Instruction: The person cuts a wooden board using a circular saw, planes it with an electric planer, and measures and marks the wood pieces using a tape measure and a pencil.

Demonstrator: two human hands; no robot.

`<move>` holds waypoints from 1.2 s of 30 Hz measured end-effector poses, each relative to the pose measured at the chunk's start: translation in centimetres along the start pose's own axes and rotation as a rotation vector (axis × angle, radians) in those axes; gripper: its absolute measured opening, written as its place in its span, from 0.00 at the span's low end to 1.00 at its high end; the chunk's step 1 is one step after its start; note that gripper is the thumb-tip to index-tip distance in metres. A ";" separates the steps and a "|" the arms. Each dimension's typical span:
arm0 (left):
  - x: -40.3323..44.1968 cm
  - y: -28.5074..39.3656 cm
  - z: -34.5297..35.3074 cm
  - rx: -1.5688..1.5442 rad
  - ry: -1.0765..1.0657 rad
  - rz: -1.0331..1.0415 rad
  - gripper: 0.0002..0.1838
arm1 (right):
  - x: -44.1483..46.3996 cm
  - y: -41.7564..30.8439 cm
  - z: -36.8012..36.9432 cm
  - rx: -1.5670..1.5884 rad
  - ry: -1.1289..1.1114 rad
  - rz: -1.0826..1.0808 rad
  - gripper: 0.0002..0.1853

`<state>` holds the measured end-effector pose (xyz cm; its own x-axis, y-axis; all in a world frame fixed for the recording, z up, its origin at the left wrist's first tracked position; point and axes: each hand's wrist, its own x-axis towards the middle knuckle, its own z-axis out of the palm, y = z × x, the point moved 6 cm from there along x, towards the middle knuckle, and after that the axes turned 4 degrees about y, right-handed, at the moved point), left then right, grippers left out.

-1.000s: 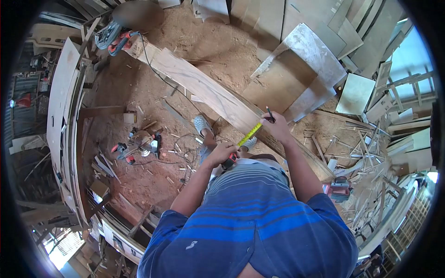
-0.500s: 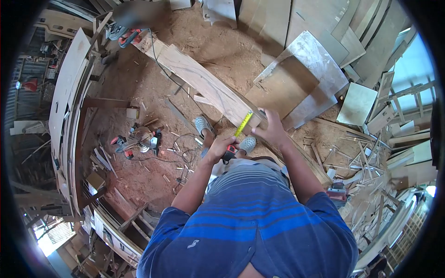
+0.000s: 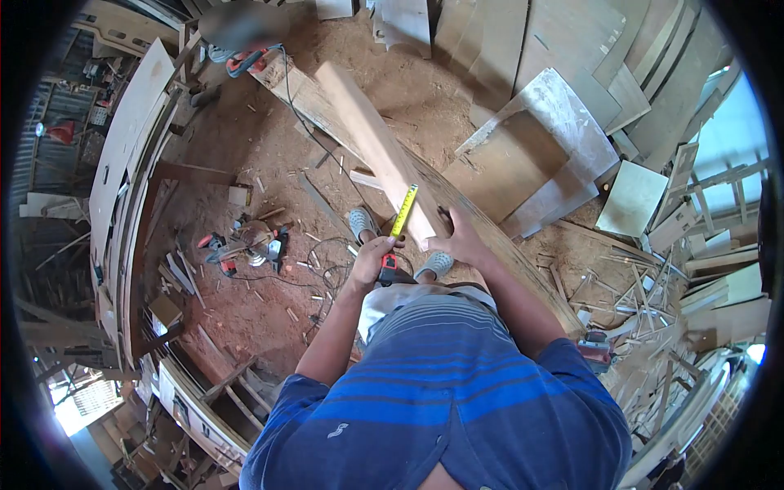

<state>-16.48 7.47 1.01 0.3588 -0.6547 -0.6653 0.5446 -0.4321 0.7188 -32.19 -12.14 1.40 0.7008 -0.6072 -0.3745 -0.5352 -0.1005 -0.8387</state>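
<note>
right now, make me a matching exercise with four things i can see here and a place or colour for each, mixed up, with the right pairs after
Things:
1. tape measure
2. short plank
3. shirt
4. shoes

Places and colours:
a. grey, on the feet
b. blue, with stripes
c. in the left hand, yellow blade out
d. pale brown, one end at the right hand

Right pairs: 1-c, 2-d, 3-b, 4-a
</note>
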 end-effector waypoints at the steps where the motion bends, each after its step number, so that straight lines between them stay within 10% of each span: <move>1: -0.6 0.9 0.7 0.005 -0.001 0.008 0.20 | 0.3 0.9 1.0 0.114 -0.059 0.049 0.53; 7: -0.1 1.9 1.0 0.107 -0.033 0.018 0.20 | 0.0 1.9 3.6 0.478 -0.200 0.107 0.44; 13: 1.2 1.4 0.1 0.254 -0.067 0.065 0.21 | -0.6 2.6 2.8 -0.125 -0.113 0.057 0.41; 22: 0.3 1.3 -1.2 0.503 -0.348 -0.028 0.20 | -2.1 0.0 0.7 0.366 0.241 -0.158 0.28; 29: 0.0 1.4 -1.6 0.393 -0.393 -0.194 0.19 | -3.6 -1.6 -2.2 -0.295 -0.160 0.227 0.23; 36: 0.4 -0.7 -2.7 0.364 -0.459 -0.305 0.20 | -4.1 0.8 -1.5 0.150 0.102 0.070 0.28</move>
<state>-14.69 9.20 -0.27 -0.1742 -0.6326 -0.7546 0.2510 -0.7696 0.5872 -36.20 -10.98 2.82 0.6084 -0.6863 -0.3986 -0.4995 0.0591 -0.8643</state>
